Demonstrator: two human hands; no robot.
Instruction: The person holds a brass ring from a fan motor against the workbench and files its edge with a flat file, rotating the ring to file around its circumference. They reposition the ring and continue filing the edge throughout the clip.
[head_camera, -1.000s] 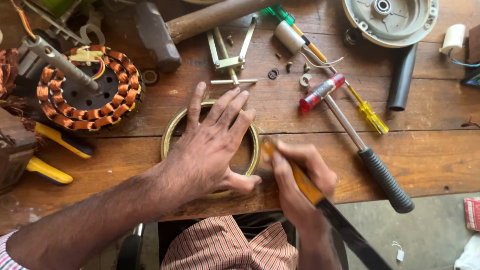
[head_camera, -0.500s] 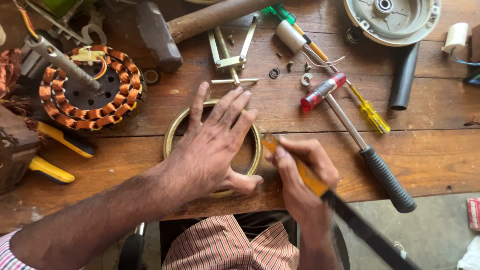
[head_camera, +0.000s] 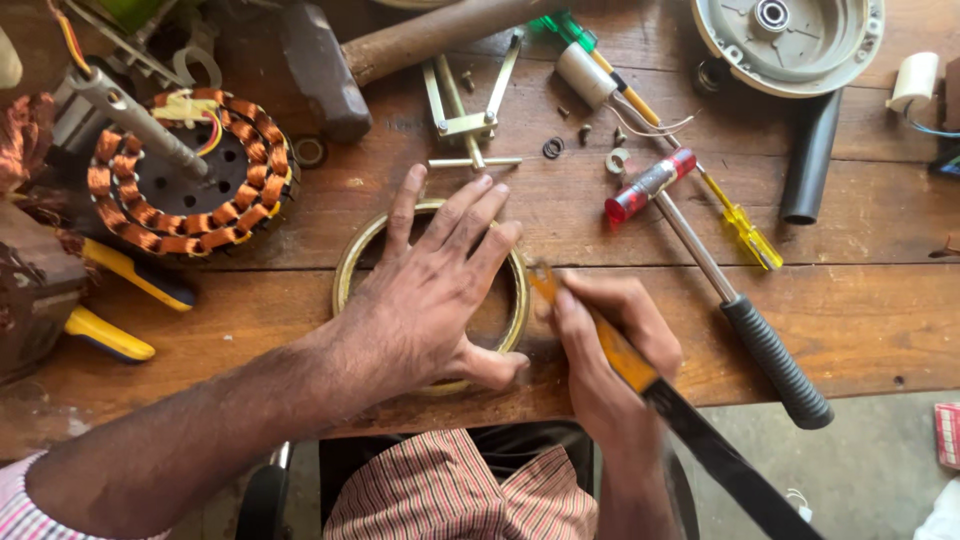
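My left hand (head_camera: 432, 290) lies flat with fingers spread over a brass-coloured metal ring (head_camera: 350, 268) on the wooden workbench, pressing it down. My right hand (head_camera: 610, 345) grips a long tool with an orange-yellow shaft and a dark blade end (head_camera: 620, 352). Its orange tip touches the ring's right rim near my left fingertips. The dark end runs down to the lower right past the bench edge.
A copper-wound stator (head_camera: 185, 185) with a steel shaft sits at the left. A hammer (head_camera: 730, 300), red-handled and yellow-handled screwdrivers (head_camera: 650, 185), a metal puller (head_camera: 465, 110), small washers (head_camera: 553, 148), a grey motor cover (head_camera: 790, 40) and a black tube (head_camera: 812, 155) lie behind.
Both hands stay on the ring. The right hand and its tool have shifted slightly, with the tool's tip still against the ring's right rim.
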